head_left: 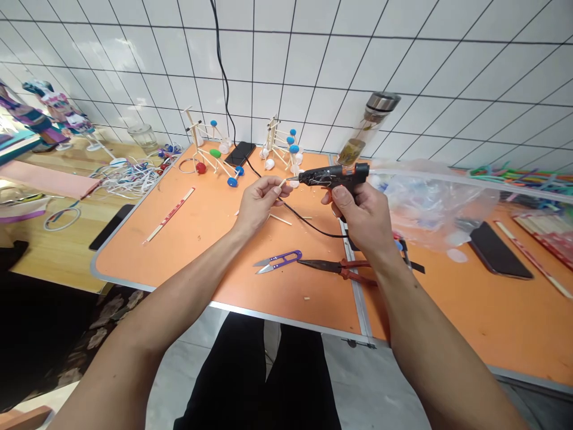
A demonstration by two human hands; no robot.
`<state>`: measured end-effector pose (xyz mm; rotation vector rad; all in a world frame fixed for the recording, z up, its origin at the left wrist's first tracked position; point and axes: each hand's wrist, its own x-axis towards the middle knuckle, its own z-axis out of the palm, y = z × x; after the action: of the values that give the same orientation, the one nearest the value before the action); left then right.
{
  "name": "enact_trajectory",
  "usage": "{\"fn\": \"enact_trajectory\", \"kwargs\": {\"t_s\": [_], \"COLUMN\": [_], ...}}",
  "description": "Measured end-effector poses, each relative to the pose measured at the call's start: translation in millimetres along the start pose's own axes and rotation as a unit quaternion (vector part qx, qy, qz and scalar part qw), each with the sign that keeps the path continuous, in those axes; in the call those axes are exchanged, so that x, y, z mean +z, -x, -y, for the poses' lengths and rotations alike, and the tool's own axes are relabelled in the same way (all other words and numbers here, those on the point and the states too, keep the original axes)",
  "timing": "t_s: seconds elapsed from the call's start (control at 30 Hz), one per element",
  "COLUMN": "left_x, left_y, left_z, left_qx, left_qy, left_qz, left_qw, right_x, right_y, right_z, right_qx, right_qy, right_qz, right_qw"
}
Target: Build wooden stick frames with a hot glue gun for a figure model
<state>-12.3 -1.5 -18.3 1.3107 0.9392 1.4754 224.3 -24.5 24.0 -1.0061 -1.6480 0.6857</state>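
My right hand (364, 212) is wrapped round the grip of a black hot glue gun (329, 176) with an orange trigger. Its nozzle points left, at the tip of a short wooden stick (282, 184). Between thumb and fingers, my left hand (262, 200) pinches that stick. Whether nozzle and stick touch I cannot tell. Below the hands lie loose stick pieces (281, 220), purple thread snips (280, 260) and red-handled pliers (333, 266), whose handles run partly behind my right wrist.
Stick models with coloured balls (215, 154) stand at the back, near a phone (240, 154) and a glass bottle (358, 140). A plastic bag (439, 197) and another phone (501, 251) lie right. The black cord (308, 222) crosses the orange table (179, 251). A packaged chopstick (170, 215) lies left.
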Motion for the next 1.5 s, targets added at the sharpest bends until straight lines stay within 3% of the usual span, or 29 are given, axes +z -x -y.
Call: {"fn": "enact_trajectory", "kwargs": {"t_s": [1.5], "left_x": [1.0], "left_y": [0.2], "left_z": [0.2], "left_qx": [-0.001], "left_qy": [0.043], "left_qz": [0.002], "left_qw": [0.999], "right_x": [-1.2], "right_y": [1.7], "right_z": [2.0], "right_qx": [0.019], "right_qy": [0.030], "right_qz": [-0.003], "right_qw": [0.999]}}
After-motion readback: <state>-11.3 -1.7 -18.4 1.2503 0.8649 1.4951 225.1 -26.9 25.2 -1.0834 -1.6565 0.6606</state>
